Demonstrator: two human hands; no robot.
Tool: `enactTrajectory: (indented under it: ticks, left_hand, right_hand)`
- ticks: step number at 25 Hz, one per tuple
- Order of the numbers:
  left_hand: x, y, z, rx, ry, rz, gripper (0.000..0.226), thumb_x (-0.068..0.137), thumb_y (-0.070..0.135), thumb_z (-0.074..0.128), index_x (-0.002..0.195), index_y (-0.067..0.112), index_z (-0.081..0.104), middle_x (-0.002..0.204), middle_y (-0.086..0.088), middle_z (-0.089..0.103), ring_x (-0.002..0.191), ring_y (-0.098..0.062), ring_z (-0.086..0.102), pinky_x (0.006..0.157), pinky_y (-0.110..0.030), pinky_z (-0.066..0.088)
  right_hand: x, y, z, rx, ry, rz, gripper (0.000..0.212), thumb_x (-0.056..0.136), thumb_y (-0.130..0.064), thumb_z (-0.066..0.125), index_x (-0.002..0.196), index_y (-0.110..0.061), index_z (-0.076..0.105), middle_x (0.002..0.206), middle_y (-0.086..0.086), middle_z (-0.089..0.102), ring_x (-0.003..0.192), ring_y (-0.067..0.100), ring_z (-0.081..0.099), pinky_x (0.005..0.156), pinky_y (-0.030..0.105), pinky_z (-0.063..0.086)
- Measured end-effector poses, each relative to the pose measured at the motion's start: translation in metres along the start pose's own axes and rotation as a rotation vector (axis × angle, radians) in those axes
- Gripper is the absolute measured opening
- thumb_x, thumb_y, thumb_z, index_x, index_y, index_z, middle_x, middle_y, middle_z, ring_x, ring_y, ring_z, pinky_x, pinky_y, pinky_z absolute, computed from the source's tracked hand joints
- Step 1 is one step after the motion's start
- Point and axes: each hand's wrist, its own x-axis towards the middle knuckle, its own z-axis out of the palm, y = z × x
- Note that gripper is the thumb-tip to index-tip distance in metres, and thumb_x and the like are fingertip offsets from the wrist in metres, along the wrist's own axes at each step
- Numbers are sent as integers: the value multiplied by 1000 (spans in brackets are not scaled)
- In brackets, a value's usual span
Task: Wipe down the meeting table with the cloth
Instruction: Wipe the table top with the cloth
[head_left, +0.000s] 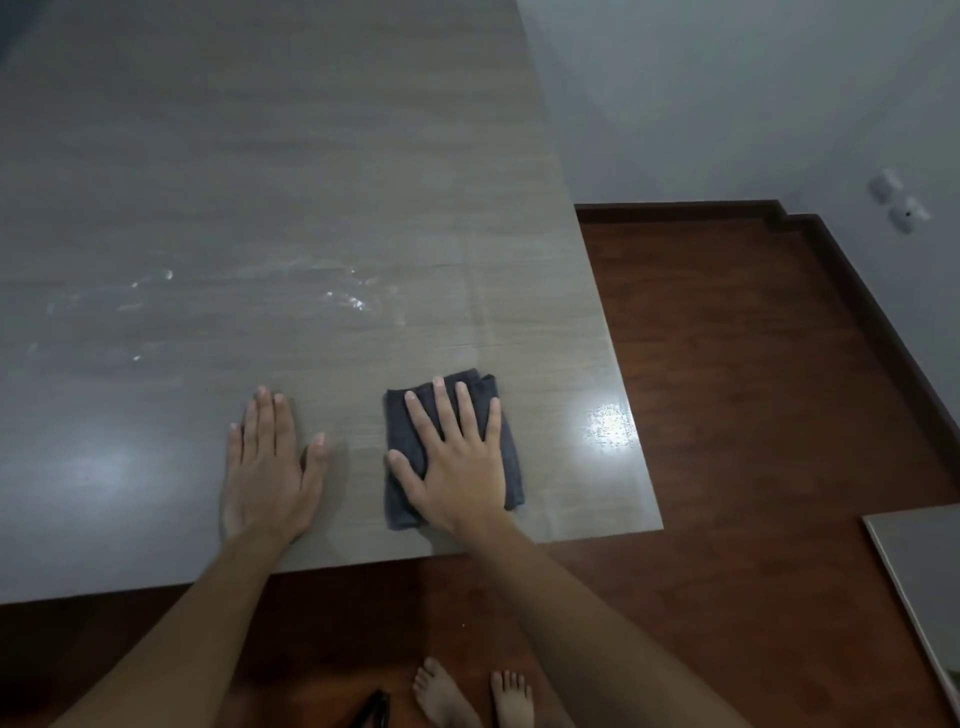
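Head view, looking down on a grey, wood-grained meeting table (260, 156) with a matte sheen. Left part of the top: pale wet streaks (249, 291) run across the grain, and a soft glare patch lies near the front edge. Left hand (267, 467): open, palm flat on the bare tabletop, fingers together and pointing away from the body, holding nothing. Just to its right, apart from it, a dark grey folded cloth (501, 457) lies near the table's front right corner. Right hand (457, 467): open, fingers spread, pressed flat on top of the cloth rather than gripping it. Right of the cloth, a bright reflection (608, 423) sits at the table's right edge. Beyond the edge: reddish-brown wood floor (753, 389), dark skirting and a pale wall (727, 93) carrying two small fittings (896, 202), possibly sockets, too blurred to identify. Bare feet (475, 699) stand on the floor below the front edge. No legible writing appears.
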Motion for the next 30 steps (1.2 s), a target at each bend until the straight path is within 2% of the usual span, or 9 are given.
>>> enactTrajectory:
  ticks: [5, 9, 13, 16, 18, 22, 25, 30]
  left_hand:
    - [0, -1, 0, 4, -9, -1, 78, 98, 62, 0, 157, 11, -7, 165, -5, -17, 152, -15, -14, 125, -39, -4]
    - [-2, -1, 1, 14, 4, 2, 79, 97, 62, -2, 157, 11, -8, 165, -6, -17, 152, -15, -14, 125, -39, -5]
    - [0, -2, 3, 21, 25, 1, 78, 97, 62, -3, 157, 11, -8, 165, -6, -16, 152, -15, -15, 124, -39, -6]
    - [0, -7, 3, 21, 32, -3, 77, 98, 62, 0, 157, 12, -9, 165, -5, -16, 152, -15, -15, 124, -38, -7]
    - [2, -7, 6, 22, 45, 7, 78, 99, 62, 1, 158, 11, -6, 166, -7, -12, 153, -17, -11, 124, -39, -5]
    - [3, -5, 9, 22, 52, 12, 81, 98, 62, -1, 158, 8, -1, 167, -10, -7, 154, -20, -5, 124, -40, -4]
    - [1, -5, 7, 10, 39, 13, 83, 96, 64, -4, 158, 9, -2, 166, -8, -9, 153, -18, -8, 124, -40, -5]
    - [1, -5, 5, -2, 22, 26, 85, 95, 65, -8, 158, 9, -3, 166, -7, -11, 153, -17, -10, 124, -39, -6]
  right_hand:
    - [-29, 93, -14, -52, 29, 132, 75, 97, -74, 23, 162, -39, 10, 171, -1, 6, 158, 24, 3, 122, 62, 7]
    - [-46, 138, -19, -94, 50, 236, 74, 97, -73, 23, 162, -36, 19, 170, 2, 16, 157, 27, 11, 122, 64, 11]
    - [-45, 100, -12, -68, 49, 297, 76, 97, -70, 22, 162, -32, 20, 170, 8, 12, 157, 34, 9, 120, 67, 7]
    - [-41, 38, -3, -13, 21, 157, 76, 97, -69, 26, 163, -32, 15, 171, 8, 6, 157, 35, 2, 119, 68, 3]
    - [-36, 2, 3, 21, 22, 55, 75, 97, -67, 31, 162, -31, 19, 171, 8, 9, 157, 35, 1, 119, 68, 2]
    - [-33, -9, 8, 31, 19, -5, 74, 97, -69, 33, 161, -34, 21, 171, 5, 11, 157, 31, 3, 120, 66, 3]
    - [-45, 25, 2, -4, 53, -30, 74, 95, -73, 35, 160, -39, 24, 170, 1, 17, 157, 28, 9, 120, 66, 7]
    - [-69, 131, -19, -81, 61, 100, 74, 93, -77, 31, 158, -43, 26, 169, -4, 20, 157, 24, 14, 121, 62, 14]
